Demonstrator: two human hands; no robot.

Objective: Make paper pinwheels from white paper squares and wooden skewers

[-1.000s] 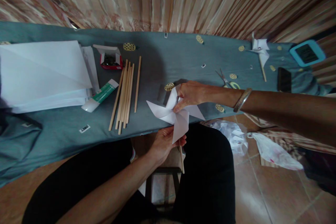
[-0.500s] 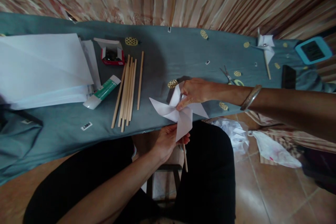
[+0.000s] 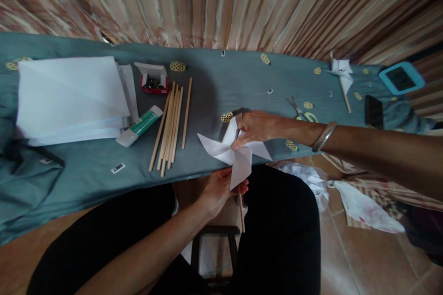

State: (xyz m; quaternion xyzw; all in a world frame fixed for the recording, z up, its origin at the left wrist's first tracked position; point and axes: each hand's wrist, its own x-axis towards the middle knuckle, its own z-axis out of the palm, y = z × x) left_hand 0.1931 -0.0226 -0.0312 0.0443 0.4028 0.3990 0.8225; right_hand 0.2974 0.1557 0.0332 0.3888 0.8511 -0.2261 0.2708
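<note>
A white paper pinwheel (image 3: pixel 234 152) hangs at the near edge of the grey-blue table (image 3: pixel 214 78). Its wooden stick (image 3: pixel 241 212) points down toward my lap. My left hand (image 3: pixel 218 190) grips the stick just under the paper blades. My right hand (image 3: pixel 255 127) pinches the pinwheel's centre from above, fingertips pressed on the hub. A metal bangle (image 3: pixel 323 136) sits on my right wrist.
Several loose wooden sticks (image 3: pixel 171 122) lie left of the pinwheel, beside a green-and-white glue tube (image 3: pixel 140 125), a small red box (image 3: pixel 154 80) and a stack of white paper (image 3: pixel 71 99). Scissors (image 3: pixel 300 109), a finished pinwheel (image 3: pixel 342 76), a black phone (image 3: pixel 373 111) and a blue-framed device (image 3: pixel 401 78) lie to the right.
The view has shifted slightly. Both hands keep their hold on the pinwheel, with my right fingertips still working at its centre.
</note>
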